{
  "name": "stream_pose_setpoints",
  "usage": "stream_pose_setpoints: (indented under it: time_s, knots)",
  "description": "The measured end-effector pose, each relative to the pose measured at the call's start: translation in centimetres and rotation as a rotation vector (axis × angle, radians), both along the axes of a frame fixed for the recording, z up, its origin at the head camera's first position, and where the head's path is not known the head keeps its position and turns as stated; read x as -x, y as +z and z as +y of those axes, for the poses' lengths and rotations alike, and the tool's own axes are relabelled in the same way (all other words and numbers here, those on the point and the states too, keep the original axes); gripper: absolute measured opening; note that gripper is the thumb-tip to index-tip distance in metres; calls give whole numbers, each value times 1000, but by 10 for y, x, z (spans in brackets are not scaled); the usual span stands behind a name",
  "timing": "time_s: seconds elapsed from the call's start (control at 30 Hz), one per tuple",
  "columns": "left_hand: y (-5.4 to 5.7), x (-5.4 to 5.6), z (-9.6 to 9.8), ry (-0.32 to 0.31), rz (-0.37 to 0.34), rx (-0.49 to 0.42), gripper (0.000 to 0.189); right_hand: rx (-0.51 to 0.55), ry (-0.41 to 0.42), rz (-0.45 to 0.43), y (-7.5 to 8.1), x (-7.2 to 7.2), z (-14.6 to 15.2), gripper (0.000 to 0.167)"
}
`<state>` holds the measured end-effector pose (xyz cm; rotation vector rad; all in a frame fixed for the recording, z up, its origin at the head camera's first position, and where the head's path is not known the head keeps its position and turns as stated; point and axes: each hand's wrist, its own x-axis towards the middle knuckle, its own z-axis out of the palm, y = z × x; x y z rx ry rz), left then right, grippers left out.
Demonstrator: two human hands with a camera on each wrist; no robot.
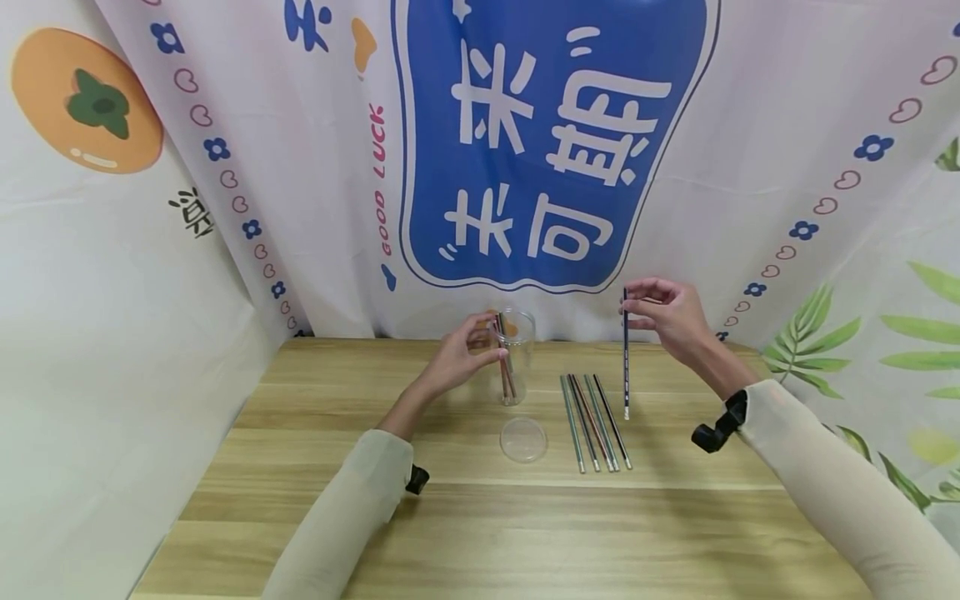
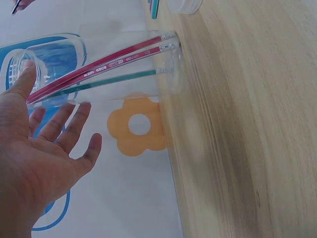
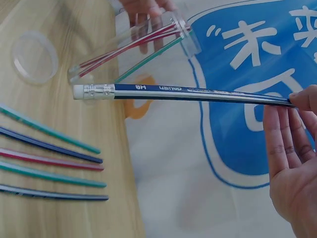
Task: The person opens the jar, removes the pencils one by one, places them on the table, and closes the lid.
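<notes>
A tall clear plastic jar [image 1: 522, 360] stands upright near the table's back edge. Inside lean two red pencils [image 2: 119, 60] and a green pencil [image 2: 111, 84], eraser ends down. My left hand [image 1: 467, 354] holds the jar near its mouth, thumb on one side and fingers on the other. To the right, my right hand [image 1: 666, 315] pinches a dark blue pencil [image 3: 198, 94] by its upper tip between thumb and fingers. This pencil hangs almost vertical, its white eraser [image 1: 626, 414] at the bottom.
Several green, dark and red pencils [image 1: 592, 421] lie side by side on the wooden table [image 1: 480, 533], right of the jar. A round clear lid [image 1: 523, 440] lies in front of the jar. A printed cloth [image 1: 337, 250] hangs behind the table.
</notes>
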<state>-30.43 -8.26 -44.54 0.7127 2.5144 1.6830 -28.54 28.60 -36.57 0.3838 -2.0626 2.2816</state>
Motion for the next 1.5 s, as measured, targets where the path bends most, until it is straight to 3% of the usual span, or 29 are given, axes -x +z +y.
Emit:
stream_pose_setpoints:
  time_s: [0.8,1.5]
  knots:
    - [-1,1,0,6,0,4,71,-164,-14,-123,-70,-15,27,32]
    - [-2,1,0,6,0,8,70,-193,-46,-136,-100,-15,33,32]
